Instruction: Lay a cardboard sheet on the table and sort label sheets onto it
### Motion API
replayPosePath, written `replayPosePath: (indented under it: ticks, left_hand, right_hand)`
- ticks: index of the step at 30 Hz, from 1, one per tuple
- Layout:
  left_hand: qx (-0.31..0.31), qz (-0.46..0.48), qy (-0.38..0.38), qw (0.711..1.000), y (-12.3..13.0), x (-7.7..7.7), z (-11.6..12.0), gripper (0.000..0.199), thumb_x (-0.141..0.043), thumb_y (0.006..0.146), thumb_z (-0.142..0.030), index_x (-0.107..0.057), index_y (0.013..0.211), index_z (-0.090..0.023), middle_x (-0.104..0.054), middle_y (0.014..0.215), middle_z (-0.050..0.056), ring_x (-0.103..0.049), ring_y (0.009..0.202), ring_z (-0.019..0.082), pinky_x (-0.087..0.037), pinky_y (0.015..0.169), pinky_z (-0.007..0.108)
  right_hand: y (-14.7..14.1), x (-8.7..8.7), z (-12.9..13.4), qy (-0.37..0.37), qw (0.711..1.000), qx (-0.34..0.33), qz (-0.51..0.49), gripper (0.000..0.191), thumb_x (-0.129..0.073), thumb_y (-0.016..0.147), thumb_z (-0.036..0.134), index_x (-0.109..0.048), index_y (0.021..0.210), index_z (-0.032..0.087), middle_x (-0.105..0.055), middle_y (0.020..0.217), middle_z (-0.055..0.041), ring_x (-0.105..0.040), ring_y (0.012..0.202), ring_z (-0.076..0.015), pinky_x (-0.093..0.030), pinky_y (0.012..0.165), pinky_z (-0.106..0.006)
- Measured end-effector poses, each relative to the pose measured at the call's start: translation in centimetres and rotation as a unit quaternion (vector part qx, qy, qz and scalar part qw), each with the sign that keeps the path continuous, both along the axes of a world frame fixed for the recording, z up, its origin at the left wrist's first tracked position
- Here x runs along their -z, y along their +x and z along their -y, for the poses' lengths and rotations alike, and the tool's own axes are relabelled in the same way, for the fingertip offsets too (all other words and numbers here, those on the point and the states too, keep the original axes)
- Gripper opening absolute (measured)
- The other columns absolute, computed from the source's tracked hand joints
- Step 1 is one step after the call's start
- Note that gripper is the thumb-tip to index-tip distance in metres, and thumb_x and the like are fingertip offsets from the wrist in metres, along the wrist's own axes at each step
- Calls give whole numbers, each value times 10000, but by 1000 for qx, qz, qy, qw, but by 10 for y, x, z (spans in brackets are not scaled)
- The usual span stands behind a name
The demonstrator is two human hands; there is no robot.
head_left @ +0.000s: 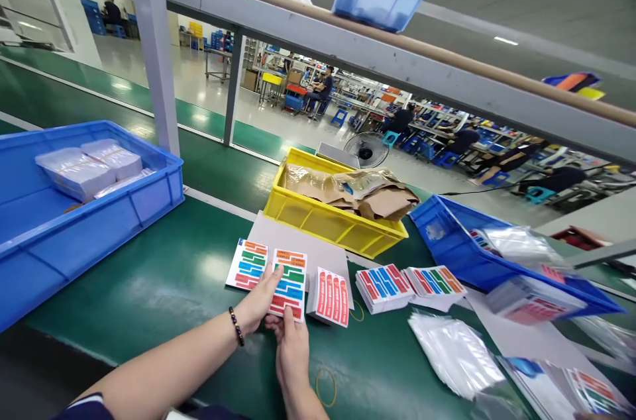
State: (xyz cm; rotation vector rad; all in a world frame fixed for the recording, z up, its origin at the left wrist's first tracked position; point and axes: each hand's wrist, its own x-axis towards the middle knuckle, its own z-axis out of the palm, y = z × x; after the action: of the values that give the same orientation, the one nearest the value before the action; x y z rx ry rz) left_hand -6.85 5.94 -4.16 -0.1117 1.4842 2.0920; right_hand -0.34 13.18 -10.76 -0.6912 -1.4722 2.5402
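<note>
My left hand (pixel 257 304), with a beaded bracelet at the wrist, grips the left edge of a sticker sheet (pixel 290 274) printed with orange, green, blue and red shapes. My right hand (pixel 292 340) pinches the same sheet at its lower edge, thumb on top. Just left of it lies a stack of similar sticker sheets (pixel 248 264), partly behind my left hand. To the right stands a stack of red-and-white sticker cards (pixel 330 299). Beyond that are a stack with red and blue shapes (pixel 383 287) and a multicoloured stack (pixel 437 281). Whether I hold one sheet or more, I cannot tell.
A yellow bin (pixel 338 231) with brown paper packets stands behind the stacks. At left is a blue bin (pixel 149 185) with bundled clear bags; another blue bin (pixel 432 221) is at right. Clear plastic bags (pixel 454 354) and a rubber band (pixel 326 387) lie on the green table.
</note>
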Motion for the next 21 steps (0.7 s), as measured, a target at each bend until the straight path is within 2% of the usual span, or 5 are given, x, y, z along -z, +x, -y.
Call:
replayPosePath:
  ticks: [4, 8, 11, 15, 21]
  left_hand:
    - [-14, -162, -131, 978, -12, 5, 20, 494, -556, 811, -399, -502, 1243, -165, -451, 1329, 125, -388, 1244, 254, -268, 1078, 372]
    - [17, -328, -376, 867, -20, 17, 50, 570, -490, 811, -280, -399, 1358, -148, -312, 1438, 128, -222, 1344, 272, -162, 1121, 439]
    - [87, -339, -503, 790, -24, 29, 70, 689, -543, 781, -321, -310, 1416, -189, -163, 1505, 123, -114, 1373, 348, -141, 1099, 535]
    - [173, -356, -540, 743, -28, 47, 83, 705, -623, 738, -328, -366, 1389, -244, -143, 1513, 109, -108, 1373, 362, -185, 1091, 530]
    - [192, -402, -549, 707, -31, 58, 86, 609, -588, 779, -231, -419, 1363, -234, -174, 1503, 109, -128, 1377, 328, -210, 1109, 475]
  right_hand:
    - [-19, -6, -7, -135, 990, 33, 26, 519, -795, 573, 472, -576, 911, 143, -664, 756, -37, -594, 580, -127, -487, 522, -223]
    - [-30, 3, -11, -184, 979, 52, 71, 517, -836, 501, 419, -573, 847, 139, -660, 716, -30, -609, 588, -126, -500, 520, -211]
    - [-33, 14, -13, -184, 977, 58, 91, 443, -814, 550, 390, -567, 818, 138, -652, 694, -34, -619, 592, -134, -506, 519, -218]
    - [-30, 24, -15, -177, 978, 63, 96, 420, -796, 583, 386, -559, 826, 138, -651, 711, -44, -638, 624, -157, -515, 530, -238]
    - [-26, 26, -20, -180, 976, 70, 99, 540, -852, 461, 405, -531, 813, 150, -655, 715, -39, -665, 703, -194, -541, 586, -261]
